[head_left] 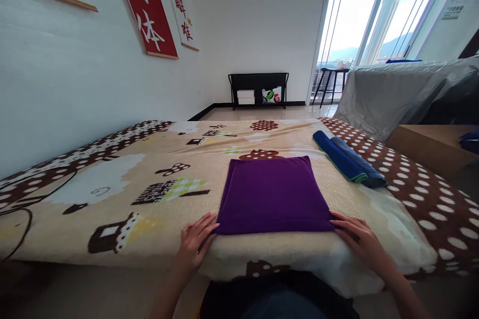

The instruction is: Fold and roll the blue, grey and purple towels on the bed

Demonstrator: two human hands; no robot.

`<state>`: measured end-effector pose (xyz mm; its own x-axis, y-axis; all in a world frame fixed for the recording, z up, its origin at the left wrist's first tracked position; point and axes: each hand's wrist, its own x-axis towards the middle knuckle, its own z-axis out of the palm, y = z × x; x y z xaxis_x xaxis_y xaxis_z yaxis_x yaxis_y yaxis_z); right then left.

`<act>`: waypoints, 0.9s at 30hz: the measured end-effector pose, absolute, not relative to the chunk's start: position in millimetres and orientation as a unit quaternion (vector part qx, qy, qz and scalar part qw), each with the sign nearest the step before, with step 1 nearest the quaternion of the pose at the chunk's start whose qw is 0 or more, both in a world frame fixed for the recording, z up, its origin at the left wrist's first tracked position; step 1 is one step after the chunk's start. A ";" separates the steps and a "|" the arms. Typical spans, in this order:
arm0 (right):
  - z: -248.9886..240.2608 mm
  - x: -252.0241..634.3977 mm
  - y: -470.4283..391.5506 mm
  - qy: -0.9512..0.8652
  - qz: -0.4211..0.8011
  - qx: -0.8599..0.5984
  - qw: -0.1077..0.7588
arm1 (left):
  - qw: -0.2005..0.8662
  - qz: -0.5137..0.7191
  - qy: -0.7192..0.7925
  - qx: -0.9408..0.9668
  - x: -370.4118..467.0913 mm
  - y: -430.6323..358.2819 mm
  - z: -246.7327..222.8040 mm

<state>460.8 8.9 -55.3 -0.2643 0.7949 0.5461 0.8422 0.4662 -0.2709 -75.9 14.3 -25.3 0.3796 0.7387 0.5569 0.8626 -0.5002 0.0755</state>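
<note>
A purple towel, folded into a flat rectangle, lies on the patterned blanket close to the bed's near edge. At its near left corner is my left hand, thumb and fingertips closed on the fabric. My right hand pinches the near right corner the same way, its other fingers resting over the blanket. The towel's front edge runs nearly straight between both hands. To the right of it lie a rolled blue towel with green edging and a greyer blue roll, side by side.
A brown cardboard box stands right of the bed, with a plastic-covered piece of furniture behind it. A low black rack is against the far wall, and a dark stool stands by the glass door. Banners hang on the left wall.
</note>
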 end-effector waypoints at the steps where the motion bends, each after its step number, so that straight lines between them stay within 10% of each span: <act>1: -55.2 461.7 10.7 -0.792 -0.037 -0.513 0.327 | 0.114 -0.276 -0.492 -0.818 -75.5 14.9 -25.2; 20: -39.3 474.8 -11.5 -0.786 0.056 -0.519 0.330 | 0.028 -0.291 -0.492 -0.820 -69.3 -4.0 9.7; 27: -38.0 429.8 13.5 -0.709 -0.134 -0.620 0.308 | 0.136 -0.298 -0.619 -0.714 -25.8 25.8 6.3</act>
